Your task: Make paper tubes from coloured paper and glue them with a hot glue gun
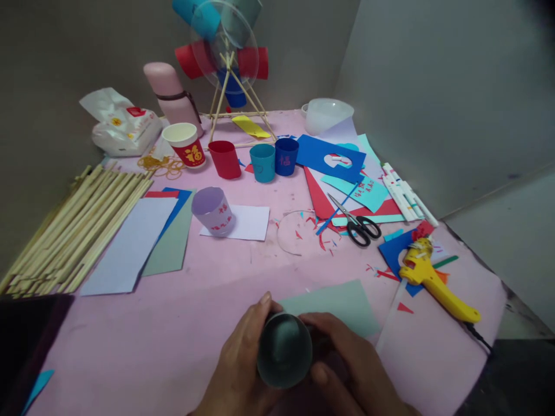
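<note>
A grey-green paper cup (285, 351) is held at the near edge of the table, its open round end facing me. My left hand (243, 352) wraps its left side, with the thumb and fingers against the wall. From the right, my right hand (347, 358) closes round the other side, fingers at the upper rim and thumb low. Just beyond the hands lies a sheet of grey-green paper (338, 306), partly covered by them. A lilac paper cup (212, 212) with red characters stands farther off, touching a white card (251, 222).
Scissors (358, 228) and a yellow glue gun (433, 277) lie to the right. Wooden sticks (78, 225) and paper strips (130, 242) lie left. Red (224, 160), teal (262, 163) and blue (287, 156) cups stand behind, before a stick-framed wheel (225, 58). Markers (405, 193) lie far right.
</note>
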{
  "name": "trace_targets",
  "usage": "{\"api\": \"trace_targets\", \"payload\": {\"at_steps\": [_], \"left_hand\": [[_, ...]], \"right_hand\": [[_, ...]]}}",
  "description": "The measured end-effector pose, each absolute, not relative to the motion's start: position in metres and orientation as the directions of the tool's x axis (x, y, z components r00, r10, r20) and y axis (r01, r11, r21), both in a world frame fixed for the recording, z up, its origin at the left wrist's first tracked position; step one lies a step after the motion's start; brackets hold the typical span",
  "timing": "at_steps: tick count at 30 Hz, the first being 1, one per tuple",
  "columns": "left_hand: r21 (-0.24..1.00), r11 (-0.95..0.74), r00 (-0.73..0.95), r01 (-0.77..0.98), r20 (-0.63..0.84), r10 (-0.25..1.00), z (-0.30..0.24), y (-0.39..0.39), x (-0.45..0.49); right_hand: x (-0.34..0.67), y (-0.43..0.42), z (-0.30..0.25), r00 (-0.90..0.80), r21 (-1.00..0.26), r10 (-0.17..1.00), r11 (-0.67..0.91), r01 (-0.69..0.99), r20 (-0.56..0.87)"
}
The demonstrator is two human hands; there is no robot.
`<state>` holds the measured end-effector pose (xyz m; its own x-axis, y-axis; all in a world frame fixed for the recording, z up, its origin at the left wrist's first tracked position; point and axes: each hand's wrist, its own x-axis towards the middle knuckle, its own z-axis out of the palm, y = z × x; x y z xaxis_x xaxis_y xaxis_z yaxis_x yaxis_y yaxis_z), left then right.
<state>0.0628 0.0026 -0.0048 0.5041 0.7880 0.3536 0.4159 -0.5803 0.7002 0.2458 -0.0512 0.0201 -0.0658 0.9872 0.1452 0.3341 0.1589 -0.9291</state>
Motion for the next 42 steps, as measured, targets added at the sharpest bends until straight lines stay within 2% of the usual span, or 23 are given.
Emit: {"api": "trace_targets", "payload": {"at_steps": [11, 14, 21, 27, 31, 36, 39, 42], "left_hand": [[0.684, -0.558, 0.514, 0.47, 0.303, 0.803, -0.011, 0.001, 0.062], [0.692, -0.544, 0.508, 0.475, 0.29, 0.811, -0.01, 0.0, 0.062], [0.67, -0.553, 0.51, 0.494, 0.292, 0.809, -0.012, 0.0, 0.064], [0.693, -0.559, 0.538, 0.455, 0.286, 0.793, -0.014, 0.0, 0.062], [0.663, -0.629, 0.554, 0.407, 0.368, 0.747, -0.007, 0.003, 0.063], [0.634, -0.655, 0.554, 0.411, 0.397, 0.732, 0.0, 0.008, 0.067], [0.626, -0.658, 0.553, 0.418, 0.399, 0.731, 0.001, 0.008, 0.068], [0.629, -0.658, 0.55, 0.414, 0.403, 0.732, 0.002, 0.008, 0.068]], "right_hand": [[0.243, -0.052, 0.02, -0.002, -0.889, 0.966, 0.24, 0.39, 0.26], [0.243, -0.052, 0.021, 0.001, -0.892, 0.973, 0.213, 0.399, 0.233], [0.244, -0.053, 0.014, -0.04, -0.946, 0.992, 0.127, 0.297, 0.121], [0.243, -0.053, 0.013, -0.038, -0.942, 0.989, 0.149, 0.301, 0.144], [0.243, -0.053, 0.013, -0.046, -0.932, 0.987, 0.159, 0.324, 0.153], [0.242, -0.052, 0.016, -0.028, -0.915, 0.986, 0.164, 0.367, 0.166], [0.241, -0.053, 0.017, -0.01, -0.91, 0.988, 0.144, 0.39, 0.152], [0.241, -0.053, 0.015, -0.04, -0.932, 0.993, 0.117, 0.343, 0.11]]}}
